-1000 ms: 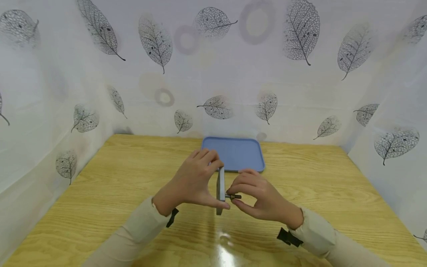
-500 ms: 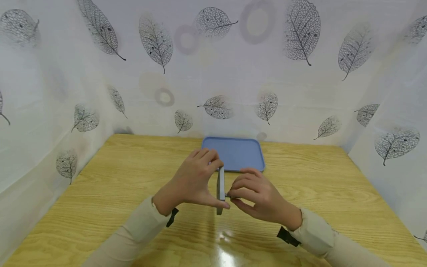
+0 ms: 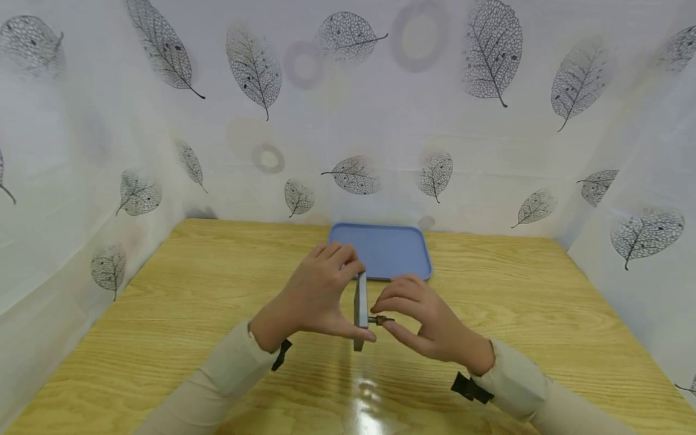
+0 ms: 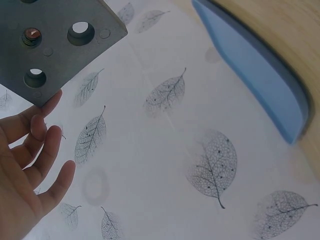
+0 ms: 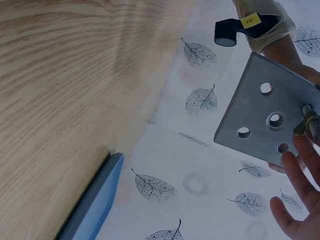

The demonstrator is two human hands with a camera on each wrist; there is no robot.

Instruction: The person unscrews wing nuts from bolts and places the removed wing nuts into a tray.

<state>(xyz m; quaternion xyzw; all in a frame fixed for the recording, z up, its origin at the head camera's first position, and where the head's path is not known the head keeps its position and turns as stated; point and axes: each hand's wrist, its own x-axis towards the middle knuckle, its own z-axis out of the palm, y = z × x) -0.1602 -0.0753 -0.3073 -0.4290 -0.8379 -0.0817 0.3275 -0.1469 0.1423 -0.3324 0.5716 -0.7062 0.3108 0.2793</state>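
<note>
Plate (image 3: 362, 303) stands upright in left hand (image 3: 321, 291) — right hand (image 3: 426, 320) at bolt (image 3: 380, 320).

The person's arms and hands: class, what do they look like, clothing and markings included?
On both sides, long pale beige sleeves end in looser cuffs. The left hand and right hand are ungloved. A black fitting shows at each cuff; the left one bears a yellow label, its dark lettering too small to read.
</note>
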